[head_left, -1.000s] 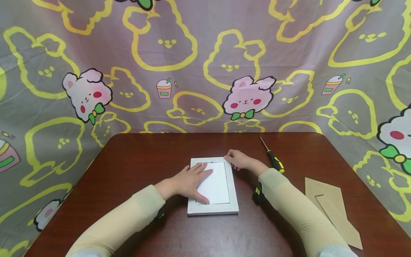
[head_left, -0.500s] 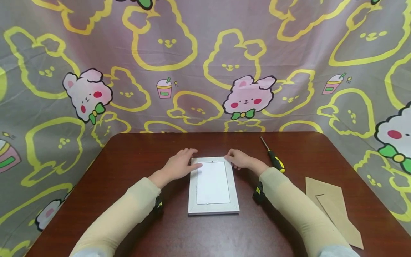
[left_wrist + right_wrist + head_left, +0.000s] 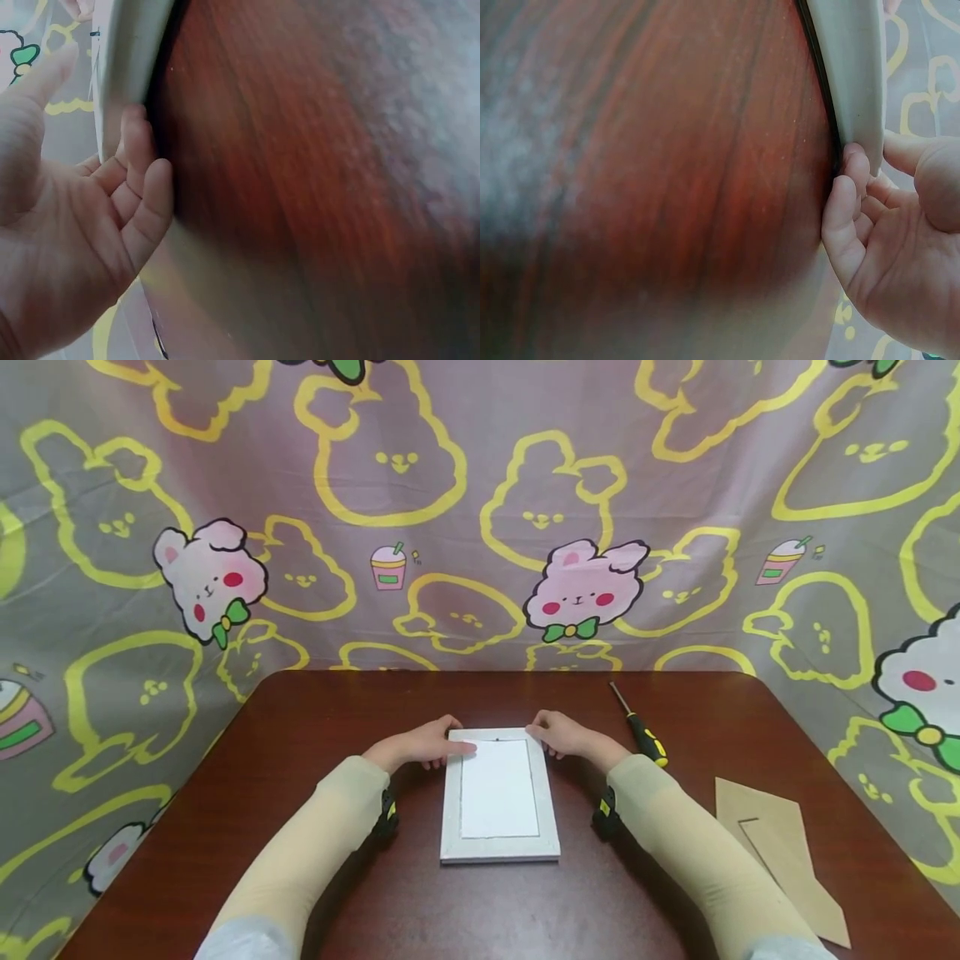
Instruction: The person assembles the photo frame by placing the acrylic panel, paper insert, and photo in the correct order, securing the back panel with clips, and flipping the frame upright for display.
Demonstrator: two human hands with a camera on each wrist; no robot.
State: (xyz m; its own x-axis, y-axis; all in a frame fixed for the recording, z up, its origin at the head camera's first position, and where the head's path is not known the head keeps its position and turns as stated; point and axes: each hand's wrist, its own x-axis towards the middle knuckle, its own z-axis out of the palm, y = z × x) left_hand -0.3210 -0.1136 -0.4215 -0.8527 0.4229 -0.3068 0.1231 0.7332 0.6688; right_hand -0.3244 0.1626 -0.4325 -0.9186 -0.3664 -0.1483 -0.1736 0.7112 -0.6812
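Note:
A white picture frame [image 3: 498, 847] lies face down in the middle of the brown table [image 3: 315, 727], with a white sheet [image 3: 498, 797] set in its back. My left hand [image 3: 437, 745] holds the frame's far left corner, thumb on top. In the left wrist view, the left hand [image 3: 90, 180] has its fingertips [image 3: 135, 139] curled against the frame's edge [image 3: 127, 60]. My right hand [image 3: 553, 736] holds the far right corner. The right wrist view shows its fingers [image 3: 847, 184] curled under the frame's edge [image 3: 851, 75], thumb above.
A screwdriver [image 3: 638, 732] with a black and yellow handle lies to the right of my right hand. A brown cardboard backing with a stand flap [image 3: 776, 852] lies near the table's right edge. Patterned cloth [image 3: 480, 510] hangs behind and at both sides.
My left hand has left the white sheet in the frame's middle and moved to the frame's far left corner, where it now grips the edge. The right hand has stayed at its corner.

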